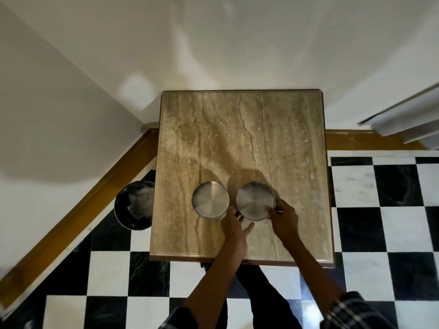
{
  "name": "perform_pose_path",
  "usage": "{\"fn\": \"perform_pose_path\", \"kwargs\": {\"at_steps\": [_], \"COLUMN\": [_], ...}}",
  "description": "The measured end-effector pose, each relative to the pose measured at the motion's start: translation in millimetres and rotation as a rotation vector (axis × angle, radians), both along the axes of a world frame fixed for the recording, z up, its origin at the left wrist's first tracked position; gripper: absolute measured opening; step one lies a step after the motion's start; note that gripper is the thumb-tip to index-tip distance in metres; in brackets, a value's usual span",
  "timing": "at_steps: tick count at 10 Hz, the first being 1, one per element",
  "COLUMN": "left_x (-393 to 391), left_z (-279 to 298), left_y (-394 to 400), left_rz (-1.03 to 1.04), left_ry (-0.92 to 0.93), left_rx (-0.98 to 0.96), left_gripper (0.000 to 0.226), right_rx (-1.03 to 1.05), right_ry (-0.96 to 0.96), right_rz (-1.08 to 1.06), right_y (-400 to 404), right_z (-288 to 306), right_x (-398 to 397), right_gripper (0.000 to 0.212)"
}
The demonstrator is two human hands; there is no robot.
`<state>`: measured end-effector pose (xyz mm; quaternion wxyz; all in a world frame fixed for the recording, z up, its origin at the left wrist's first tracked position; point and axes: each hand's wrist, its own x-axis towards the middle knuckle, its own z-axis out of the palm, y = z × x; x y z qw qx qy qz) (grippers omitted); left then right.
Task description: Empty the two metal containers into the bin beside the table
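Observation:
Two round metal containers with lids stand side by side near the front of a stone-topped table. The left container is untouched. Both hands are around the right container: my left hand touches its left front side with fingers spread, and my right hand grips its right edge. The container rests on the table. A black bin, lined with a dark bag and holding white paper, stands on the floor by the table's left edge.
The table sits in a corner against white walls with a wooden skirting. The floor is black and white checkered tile. My legs show below the table's front edge.

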<state>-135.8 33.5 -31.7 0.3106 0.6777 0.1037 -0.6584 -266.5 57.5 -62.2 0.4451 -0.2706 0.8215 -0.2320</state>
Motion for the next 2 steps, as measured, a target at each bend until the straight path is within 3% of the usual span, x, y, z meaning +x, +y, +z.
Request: {"fn": "perform_pose_path", "kwargs": {"at_steps": [2], "left_x": [13.3], "left_z": [23.4], "left_y": [4.0], "left_rz": [-0.198], "left_ry": [0.003], "left_rx": [0.059], "left_gripper": [0.043], "right_rx": [0.032], "right_ry": [0.030], "right_rz": [-0.064], "right_y": [6.7], "right_z": [23.4], "right_x": [6.3], "right_gripper": [0.038]}}
